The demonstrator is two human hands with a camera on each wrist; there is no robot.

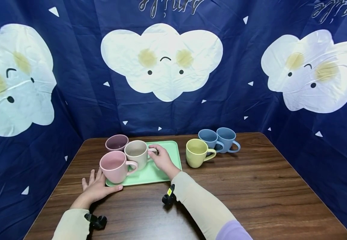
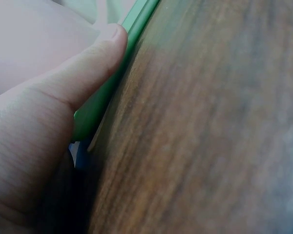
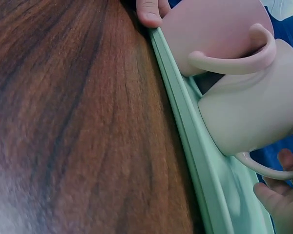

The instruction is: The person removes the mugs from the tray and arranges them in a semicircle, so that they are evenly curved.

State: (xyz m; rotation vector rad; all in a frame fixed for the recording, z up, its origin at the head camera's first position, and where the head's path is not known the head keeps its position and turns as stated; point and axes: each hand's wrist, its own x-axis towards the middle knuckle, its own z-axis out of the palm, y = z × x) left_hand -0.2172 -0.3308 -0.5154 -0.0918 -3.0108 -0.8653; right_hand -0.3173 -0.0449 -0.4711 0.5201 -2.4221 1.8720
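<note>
On the left half of a light green tray (image 1: 144, 180) stand a pink mug (image 1: 113, 168) and, touching or close behind it, an off-white mug (image 1: 137, 154). Fingers of my right hand (image 1: 162, 160) hold the off-white mug's handle, which points right; the right wrist view shows this handle (image 3: 268, 170) between thumb and fingers. My left hand (image 1: 96, 190) rests at the tray's front left corner, fingers spread beside the pink mug. Its thumb (image 2: 95, 61) lies along the tray's front edge. Behind the pink mug, a mauve mug (image 1: 117, 142) is partly hidden.
Right of the tray, a yellow-green mug (image 1: 195, 155) stands on the wooden table (image 1: 251, 193). Two blue mugs, one nearer (image 1: 208, 136) and one farther right (image 1: 226, 136), stand behind it. A dark blue cloth with clouds (image 1: 86, 110) hangs around the table.
</note>
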